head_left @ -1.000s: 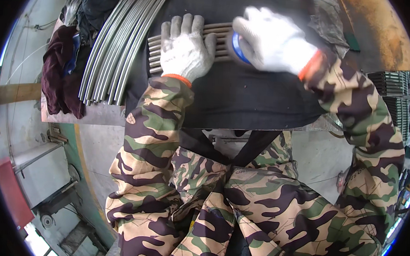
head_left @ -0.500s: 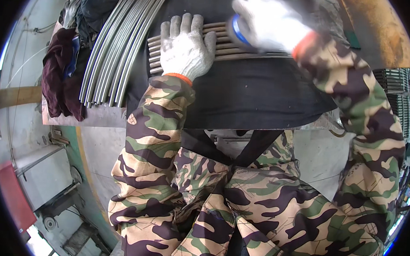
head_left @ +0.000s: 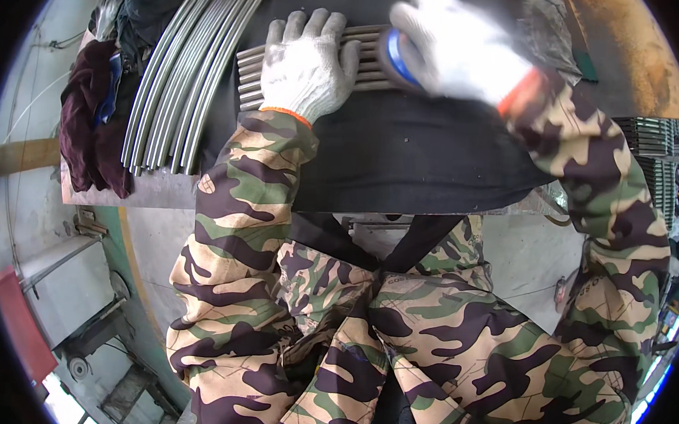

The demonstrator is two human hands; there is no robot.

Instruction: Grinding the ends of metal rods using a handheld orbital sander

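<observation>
Several dull metal rods (head_left: 370, 68) lie side by side, running left to right on a black cloth (head_left: 419, 155). My left hand (head_left: 309, 66), in a white knit glove, rests flat across their left part with its fingers stretched out. In my right hand (head_left: 467, 51), also gloved and somewhat blurred, is a round, dark, blue-edged pad (head_left: 400, 55), held against the rods toward their right part. The hand hides most of the pad and the rods' right ends.
A row of shinier metal rods (head_left: 181, 85) lies at the left of the table. Beyond its left side are a maroon cloth (head_left: 87, 122) and dark rags (head_left: 154, 10). Stacked rods (head_left: 654, 144) stand at the far right, near a rusty brown surface (head_left: 632, 51).
My right hand and the pad have shifted slightly right along the rods. My left hand stays flat on them. The whole view has moved a little.
</observation>
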